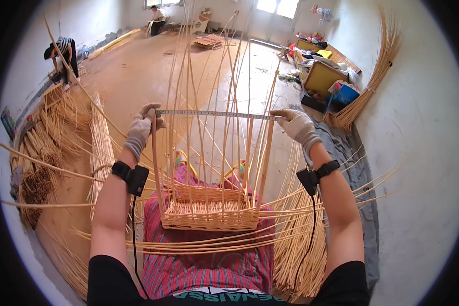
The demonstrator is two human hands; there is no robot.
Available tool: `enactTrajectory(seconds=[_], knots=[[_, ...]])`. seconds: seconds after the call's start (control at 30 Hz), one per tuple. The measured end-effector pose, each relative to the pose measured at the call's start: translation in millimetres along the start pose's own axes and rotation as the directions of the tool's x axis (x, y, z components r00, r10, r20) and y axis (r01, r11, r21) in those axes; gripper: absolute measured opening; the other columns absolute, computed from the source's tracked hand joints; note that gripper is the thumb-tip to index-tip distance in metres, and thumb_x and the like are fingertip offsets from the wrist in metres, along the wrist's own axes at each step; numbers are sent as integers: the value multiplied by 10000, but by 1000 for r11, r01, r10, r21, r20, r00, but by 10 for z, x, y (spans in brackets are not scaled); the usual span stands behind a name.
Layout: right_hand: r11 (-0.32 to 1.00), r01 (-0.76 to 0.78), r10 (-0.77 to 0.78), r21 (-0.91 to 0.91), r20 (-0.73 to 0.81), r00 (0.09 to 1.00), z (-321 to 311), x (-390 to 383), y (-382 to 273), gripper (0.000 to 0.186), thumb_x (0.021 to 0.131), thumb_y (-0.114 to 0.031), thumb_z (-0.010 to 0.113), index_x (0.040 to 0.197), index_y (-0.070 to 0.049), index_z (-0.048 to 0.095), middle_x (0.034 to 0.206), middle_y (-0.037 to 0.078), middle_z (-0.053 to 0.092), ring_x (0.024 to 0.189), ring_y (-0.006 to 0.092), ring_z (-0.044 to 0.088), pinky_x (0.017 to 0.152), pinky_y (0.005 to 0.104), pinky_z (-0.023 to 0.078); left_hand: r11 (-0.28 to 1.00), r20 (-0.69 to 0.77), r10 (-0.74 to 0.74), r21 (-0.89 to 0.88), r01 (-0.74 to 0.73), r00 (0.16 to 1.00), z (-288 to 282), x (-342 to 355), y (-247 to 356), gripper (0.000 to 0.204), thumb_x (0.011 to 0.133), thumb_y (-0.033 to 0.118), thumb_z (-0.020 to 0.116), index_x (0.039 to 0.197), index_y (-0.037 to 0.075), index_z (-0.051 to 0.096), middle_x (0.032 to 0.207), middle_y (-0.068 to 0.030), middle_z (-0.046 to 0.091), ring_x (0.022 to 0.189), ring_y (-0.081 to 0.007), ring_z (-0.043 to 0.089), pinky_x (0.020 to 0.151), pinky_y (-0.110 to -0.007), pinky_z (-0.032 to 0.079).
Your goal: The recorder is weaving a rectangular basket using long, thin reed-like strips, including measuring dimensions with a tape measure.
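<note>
A half-woven wicker basket (209, 223) rests on my lap, its long upright stakes (189, 81) rising in front of me. Across the stakes, a thin tape measure (217, 113) is stretched level between my hands. My left hand (145, 128), in a pale work glove, is closed on the tape's left end beside a thick corner stake (156, 168). The gloved right hand (297, 126) pinches the other end next to the right corner stakes (266, 158). Whether the left palm also grips the stake is partly hidden. Loose weaver rods (199, 248) stick out sideways from the basket.
Bundles of rods lie at my left (38, 158) and right (303, 245); a tall bundle (375, 76) leans on the right wall. Clutter with a blue bucket (347, 94) stands there. Two people work farther off, one bending (64, 53), one by the back wall (158, 20).
</note>
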State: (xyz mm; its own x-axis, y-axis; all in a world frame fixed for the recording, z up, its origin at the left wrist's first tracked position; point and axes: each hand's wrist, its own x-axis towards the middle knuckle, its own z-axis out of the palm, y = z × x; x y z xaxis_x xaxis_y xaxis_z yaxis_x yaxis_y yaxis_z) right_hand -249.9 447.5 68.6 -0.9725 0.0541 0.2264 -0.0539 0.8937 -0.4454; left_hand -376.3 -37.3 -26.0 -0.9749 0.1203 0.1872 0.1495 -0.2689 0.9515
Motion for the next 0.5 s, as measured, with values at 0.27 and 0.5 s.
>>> enactTrajectory(seconds=[0.27,0.5], knots=[[990,65,-61,-129,35,998,136,-390,-267,593,932,-323,682,1494,-246,509,854,177,719,792,335,718,751,449,564,814,-178,361,540,-216,915,275,-275,196,284,1076,153,591,1340,55,625,1105,-61,653,816,-152,668,719,-300,568],[986,66,-159,155,732,662,1477,-2766,-747,836,872,-445,752,1564,-141,393,1218,201,702,1127,388,690,980,467,541,354,161,697,770,-531,699,1208,-1858,-218,425,946,17,684,1361,37,594,1328,-174,600,1230,-332,552,1054,-425,439]])
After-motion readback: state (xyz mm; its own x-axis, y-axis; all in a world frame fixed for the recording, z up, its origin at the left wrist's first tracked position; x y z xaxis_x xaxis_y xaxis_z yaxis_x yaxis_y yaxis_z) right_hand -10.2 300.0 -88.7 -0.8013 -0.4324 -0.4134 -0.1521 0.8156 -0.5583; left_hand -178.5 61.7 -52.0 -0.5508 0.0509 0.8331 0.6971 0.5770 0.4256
